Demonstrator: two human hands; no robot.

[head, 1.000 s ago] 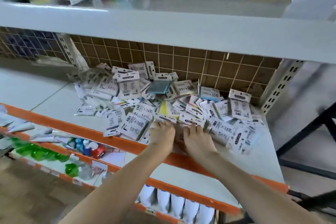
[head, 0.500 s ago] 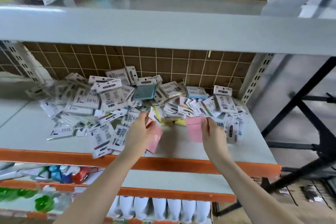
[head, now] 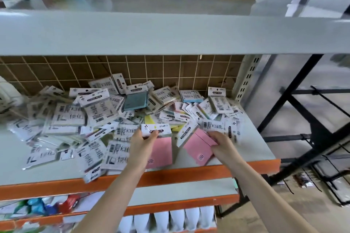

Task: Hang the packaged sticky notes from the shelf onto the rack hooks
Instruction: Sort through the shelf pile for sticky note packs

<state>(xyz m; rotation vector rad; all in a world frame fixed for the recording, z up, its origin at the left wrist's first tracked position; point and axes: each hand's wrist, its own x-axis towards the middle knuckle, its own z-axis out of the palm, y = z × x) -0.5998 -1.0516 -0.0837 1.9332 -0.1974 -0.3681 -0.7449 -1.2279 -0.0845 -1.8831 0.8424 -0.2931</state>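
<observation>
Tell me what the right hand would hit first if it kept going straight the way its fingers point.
Probably the heap of packaged sticky notes just beyond the pink pack that the right hand grips, then the wire grid behind; depth is hard to judge.

Bright daylight, blurred, warped edges

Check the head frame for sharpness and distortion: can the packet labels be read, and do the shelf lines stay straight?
Head view: the header card in the left hand reads sharp; packets at the pile's left edge are smeared. The upper shelf's front edge bows, showing wide-angle distortion. Light is soft, with faint sheen on the wrappers.
</observation>
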